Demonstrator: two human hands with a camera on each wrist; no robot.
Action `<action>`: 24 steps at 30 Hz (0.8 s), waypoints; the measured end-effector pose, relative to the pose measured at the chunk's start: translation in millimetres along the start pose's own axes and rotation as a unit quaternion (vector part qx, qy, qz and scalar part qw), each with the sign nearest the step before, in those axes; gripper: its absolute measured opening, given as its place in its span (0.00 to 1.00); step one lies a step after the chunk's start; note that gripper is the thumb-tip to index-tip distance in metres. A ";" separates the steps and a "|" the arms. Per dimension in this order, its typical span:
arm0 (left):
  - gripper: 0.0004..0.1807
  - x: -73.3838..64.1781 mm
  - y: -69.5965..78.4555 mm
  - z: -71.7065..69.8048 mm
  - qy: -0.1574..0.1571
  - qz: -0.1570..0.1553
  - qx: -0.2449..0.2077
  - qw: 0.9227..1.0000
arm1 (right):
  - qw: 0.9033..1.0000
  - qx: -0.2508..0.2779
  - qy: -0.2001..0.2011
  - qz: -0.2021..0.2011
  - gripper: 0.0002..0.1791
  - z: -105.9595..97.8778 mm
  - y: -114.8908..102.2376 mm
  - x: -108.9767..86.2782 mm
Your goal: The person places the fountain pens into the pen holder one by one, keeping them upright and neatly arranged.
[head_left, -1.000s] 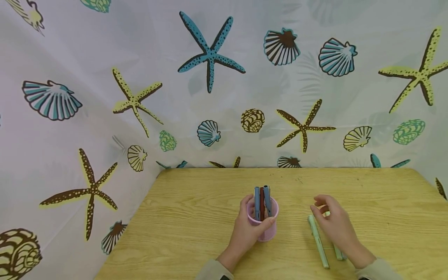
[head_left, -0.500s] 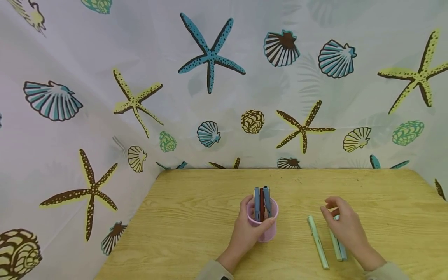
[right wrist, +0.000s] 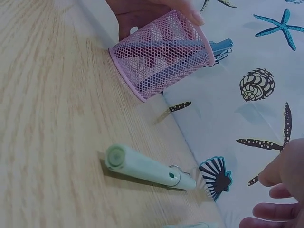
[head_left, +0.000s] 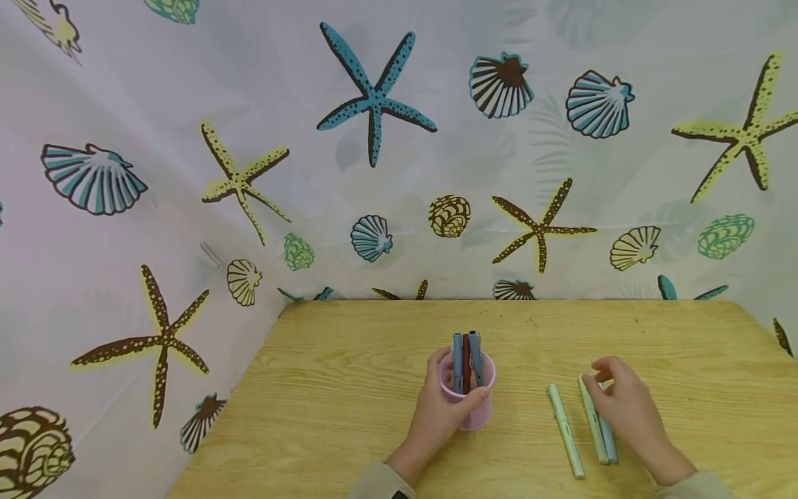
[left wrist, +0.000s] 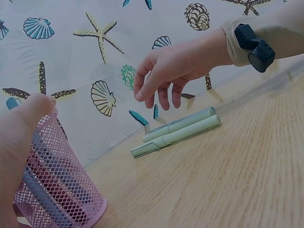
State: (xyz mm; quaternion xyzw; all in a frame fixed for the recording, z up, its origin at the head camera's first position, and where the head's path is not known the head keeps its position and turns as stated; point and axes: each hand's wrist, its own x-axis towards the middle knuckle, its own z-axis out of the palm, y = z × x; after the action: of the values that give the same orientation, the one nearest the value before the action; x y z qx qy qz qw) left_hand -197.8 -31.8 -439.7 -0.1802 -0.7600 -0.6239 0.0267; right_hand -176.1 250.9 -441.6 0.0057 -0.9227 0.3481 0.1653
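My left hand (head_left: 434, 409) grips a pink mesh pen cup (head_left: 479, 418), its thumb over the near rim. Blue pens (head_left: 458, 367) and a dark red pen (head_left: 466, 367) stand in the cup. To the right, my right hand (head_left: 628, 409) hovers with loosely bent fingers above the pens on the table, holding nothing; the left wrist view shows a gap beneath it. Under it lie a pale green pen (head_left: 593, 423) and a blue pen (head_left: 610, 449), side by side. Another pale green pen (head_left: 566, 433) lies apart, nearer the cup.
The wood-grain table (head_left: 330, 388) reaches back to a white curtain (head_left: 280, 69) printed with starfish and shells. The curtain also runs along the left and right sides. A dark device (left wrist: 256, 47) is strapped at the right wrist.
My right hand has moved right, from beside the nearer green pen to above the green and blue pair. My left hand and the pen cup have stayed in place.
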 end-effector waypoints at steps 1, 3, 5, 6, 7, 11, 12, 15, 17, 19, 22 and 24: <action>0.43 -0.1 0.1 0.0 0.000 -0.003 0.000 1.000 | 1.000 -0.003 -0.008 0.009 0.17 -0.4 1.1 -0.1; 0.43 -0.2 0.4 0.0 0.000 -0.008 0.000 1.000 | 0.999 -0.009 -0.025 0.026 0.18 -1.3 3.8 -0.5; 0.43 0.2 0.8 0.2 0.000 -0.013 0.002 1.000 | 0.998 -0.014 -0.041 0.039 0.20 -2.4 7.3 -0.1; 0.43 0.3 1.0 0.2 0.001 -0.014 0.002 1.000 | 0.998 -0.016 -0.048 0.046 0.20 -2.8 8.9 -0.1; 0.43 0.6 0.9 0.2 0.001 -0.014 0.003 1.000 | 0.997 -0.020 -0.053 0.050 0.20 -3.1 10.5 0.0; 0.43 1.1 1.2 0.0 0.002 -0.012 0.003 1.000 | 0.996 -0.031 -0.064 0.061 0.19 -3.1 14.9 -0.1; 0.43 1.1 1.3 -0.1 0.002 -0.013 0.004 1.000 | 0.995 -0.033 -0.065 0.063 0.19 -3.1 15.5 -0.2; 0.44 1.4 0.0 0.1 0.002 -0.013 0.004 1.000 | 0.995 -0.042 -0.070 0.065 0.18 -3.0 16.9 -0.1; 0.44 1.9 -2.8 0.4 0.003 -0.010 0.003 1.000 | 0.994 -0.048 -0.074 0.066 0.18 -3.2 17.7 -0.3; 0.44 3.8 -9.9 1.3 0.004 -0.007 0.002 1.000 | 0.993 -0.053 -0.078 0.067 0.18 -3.3 18.4 -0.8; 0.44 6.9 -22.7 2.7 0.007 -0.007 0.006 1.000 | 0.993 -0.055 -0.081 0.066 0.17 -2.7 19.8 -2.0; 0.44 8.7 -30.2 3.4 0.009 -0.008 0.012 1.000 | 0.993 -0.054 -0.080 0.066 0.17 -2.0 21.1 -2.6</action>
State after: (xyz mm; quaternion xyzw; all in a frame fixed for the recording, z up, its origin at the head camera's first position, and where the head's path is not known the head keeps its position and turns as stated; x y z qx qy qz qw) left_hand -214.5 -31.2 -466.6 -0.1681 -0.7684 -0.6167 0.0307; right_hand -175.6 267.8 -454.5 -0.0360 -0.9489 0.3061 0.0676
